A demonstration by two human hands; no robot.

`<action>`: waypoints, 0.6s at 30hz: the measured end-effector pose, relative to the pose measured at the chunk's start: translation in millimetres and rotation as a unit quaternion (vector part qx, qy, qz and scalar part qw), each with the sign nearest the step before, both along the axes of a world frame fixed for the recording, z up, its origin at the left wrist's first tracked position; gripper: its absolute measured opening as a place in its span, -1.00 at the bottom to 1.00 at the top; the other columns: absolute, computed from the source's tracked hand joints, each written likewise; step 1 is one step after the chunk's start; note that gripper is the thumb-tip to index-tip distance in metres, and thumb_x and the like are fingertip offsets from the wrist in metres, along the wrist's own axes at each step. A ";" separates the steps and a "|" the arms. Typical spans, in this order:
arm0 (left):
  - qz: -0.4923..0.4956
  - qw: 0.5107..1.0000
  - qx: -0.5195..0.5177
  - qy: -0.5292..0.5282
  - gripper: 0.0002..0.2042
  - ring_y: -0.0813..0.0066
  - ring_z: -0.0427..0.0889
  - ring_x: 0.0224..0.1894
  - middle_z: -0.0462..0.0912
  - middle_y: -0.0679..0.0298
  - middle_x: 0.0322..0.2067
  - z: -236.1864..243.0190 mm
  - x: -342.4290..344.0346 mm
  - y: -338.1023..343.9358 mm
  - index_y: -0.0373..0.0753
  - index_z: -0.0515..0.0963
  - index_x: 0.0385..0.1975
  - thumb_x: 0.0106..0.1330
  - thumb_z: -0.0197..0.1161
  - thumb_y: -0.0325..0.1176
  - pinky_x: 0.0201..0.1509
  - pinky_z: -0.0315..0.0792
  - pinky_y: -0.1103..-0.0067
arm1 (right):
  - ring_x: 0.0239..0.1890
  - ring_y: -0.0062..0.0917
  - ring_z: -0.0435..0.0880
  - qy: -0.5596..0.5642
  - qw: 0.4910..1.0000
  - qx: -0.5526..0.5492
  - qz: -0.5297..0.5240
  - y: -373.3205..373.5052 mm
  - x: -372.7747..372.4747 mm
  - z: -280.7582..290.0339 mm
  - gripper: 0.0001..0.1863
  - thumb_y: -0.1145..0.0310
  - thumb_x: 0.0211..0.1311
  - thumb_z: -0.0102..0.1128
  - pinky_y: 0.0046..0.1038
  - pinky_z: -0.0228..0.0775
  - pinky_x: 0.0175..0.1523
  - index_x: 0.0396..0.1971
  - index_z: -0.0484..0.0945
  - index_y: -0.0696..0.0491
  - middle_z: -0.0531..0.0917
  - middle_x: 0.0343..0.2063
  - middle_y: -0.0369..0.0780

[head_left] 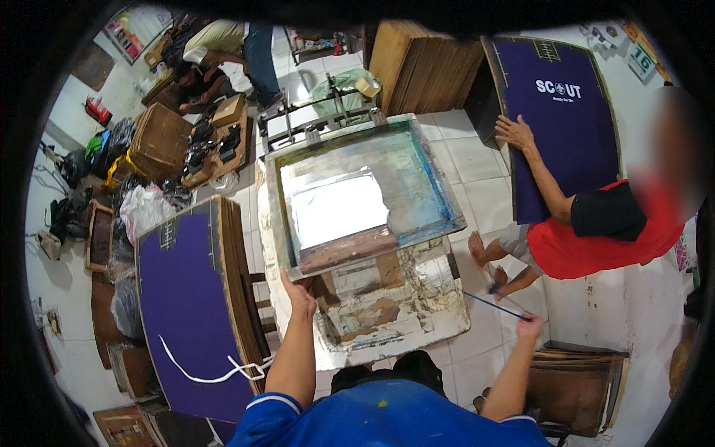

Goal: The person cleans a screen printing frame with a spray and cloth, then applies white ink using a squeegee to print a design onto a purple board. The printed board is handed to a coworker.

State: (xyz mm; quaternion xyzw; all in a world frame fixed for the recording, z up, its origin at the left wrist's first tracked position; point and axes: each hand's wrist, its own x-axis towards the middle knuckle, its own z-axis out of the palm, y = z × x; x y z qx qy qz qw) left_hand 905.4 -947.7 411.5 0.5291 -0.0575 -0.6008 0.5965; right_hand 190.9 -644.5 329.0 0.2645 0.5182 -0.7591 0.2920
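A screen printing frame (pixel 350 264), its wooden rim stained blue and brown, is tilted over a stained printing table (pixel 439 328). Metal hinge clamps (pixel 313 135) join it at the far side. Bright white glare covers part of the mesh (pixel 410 167). My left hand (pixel 299 299) grips the frame's near left corner from below; some fingers are hidden under the rim. To the right of the table, my right hand (pixel 530 326) is closed round one end of a thin dark blue stick (pixel 491 304), which points toward the table's right edge.
On the left, purple fabric (pixel 179 298) covers a stack of boards, with a white cord (pixel 223 370) on it. A co-worker (pixel 596 231) at the right holds a purple printed board (pixel 570 141). Stacked boards (pixel 421 71) stand behind; more panels (pixel 570 395) lie near right.
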 end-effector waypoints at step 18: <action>0.038 0.997 -0.032 -0.057 -0.26 0.41 0.55 0.07 0.61 0.37 0.13 6.0 -10.5 1.9 0.00 0.41 0.36 0.40 0.09 0.42 0.25 0.32 0.38 | -0.41 -0.45 0.71 0.322 0.742 0.100 0.580 -127.4 200.0 122.5 -0.56 0.22 0.40 0.27 -0.41 0.57 -0.30 0.16 0.44 0.10 0.71 -0.22 -0.10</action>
